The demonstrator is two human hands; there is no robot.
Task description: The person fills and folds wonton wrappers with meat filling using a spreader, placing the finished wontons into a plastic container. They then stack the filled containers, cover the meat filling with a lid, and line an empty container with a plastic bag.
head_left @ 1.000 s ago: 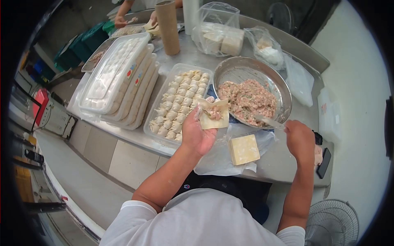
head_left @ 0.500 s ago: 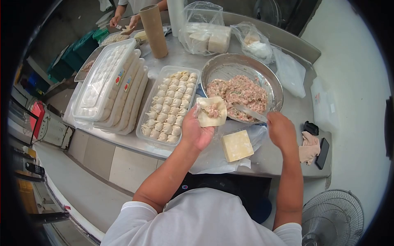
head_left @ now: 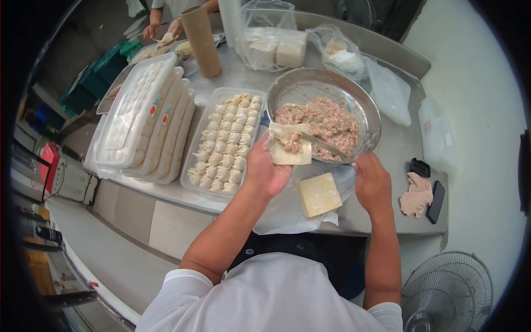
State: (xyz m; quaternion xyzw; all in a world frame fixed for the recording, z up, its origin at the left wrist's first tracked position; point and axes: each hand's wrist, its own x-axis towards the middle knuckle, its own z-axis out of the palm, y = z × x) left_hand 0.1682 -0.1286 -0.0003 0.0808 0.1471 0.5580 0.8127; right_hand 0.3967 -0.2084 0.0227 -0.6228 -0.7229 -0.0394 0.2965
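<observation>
On the fingers of my left hand [head_left: 266, 169] lies a square dumpling wrapper [head_left: 299, 157] with a lump of minced filling [head_left: 291, 144] on it. My right hand [head_left: 371, 181] grips the end of a flat metal spreader [head_left: 327, 146], whose far end touches the wrapper by the filling. Just beyond both hands stands a wide steel bowl [head_left: 371, 113] holding pink minced meat [head_left: 326, 123] with green flecks. A stack of square wrappers [head_left: 319, 196] rests on plastic sheeting between my forearms. Left of the bowl, a plastic tray [head_left: 188, 145] carries rows of folded dumplings [head_left: 225, 145].
Lidded dumpling boxes [head_left: 135, 110] are stacked at the left, with a cardboard tube [head_left: 201, 42] behind. Bagged wrapper blocks [head_left: 276, 47] stand at the back. A phone [head_left: 435, 200] and cloth [head_left: 416, 195] lie at right, above a fan [head_left: 448, 290]. Another person's hands [head_left: 166, 32] work at far left.
My right hand has moved slightly left and down, bringing the spreader's tip from the bowl side onto the wrapper. The wrapper in my left hand has tilted a little.
</observation>
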